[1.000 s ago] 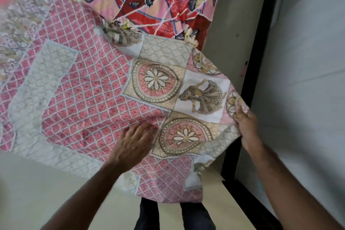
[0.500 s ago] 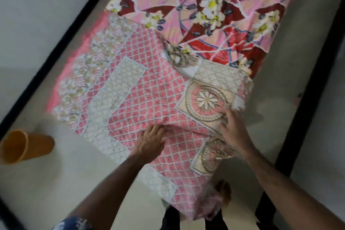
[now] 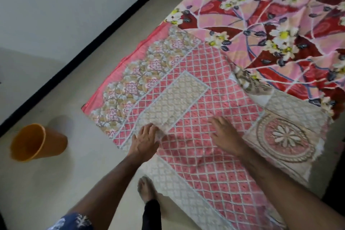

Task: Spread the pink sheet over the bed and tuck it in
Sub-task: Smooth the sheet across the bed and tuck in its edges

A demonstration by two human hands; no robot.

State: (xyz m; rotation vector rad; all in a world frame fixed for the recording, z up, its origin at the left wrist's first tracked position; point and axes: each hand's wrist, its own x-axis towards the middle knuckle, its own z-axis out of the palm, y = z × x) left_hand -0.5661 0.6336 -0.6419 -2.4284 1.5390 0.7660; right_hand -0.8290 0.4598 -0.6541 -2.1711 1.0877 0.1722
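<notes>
Right hand (image 3: 225, 134) lay flat, fingers (image 3: 217, 122) together, pressing pink sheet (image 3: 196, 99) onto bed (image 3: 280, 20), probably smoothing. Left hand (image 3: 145, 140), at its 9 o'clock, touched sheet; pinch indeterminate.

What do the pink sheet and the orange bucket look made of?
The pink sheet looks like thin printed cloth, perhaps cotton, matte: it wrinkles and drapes. The orange bucket looks like moulded plastic: smooth, uniform colour, thin even rim.
</notes>
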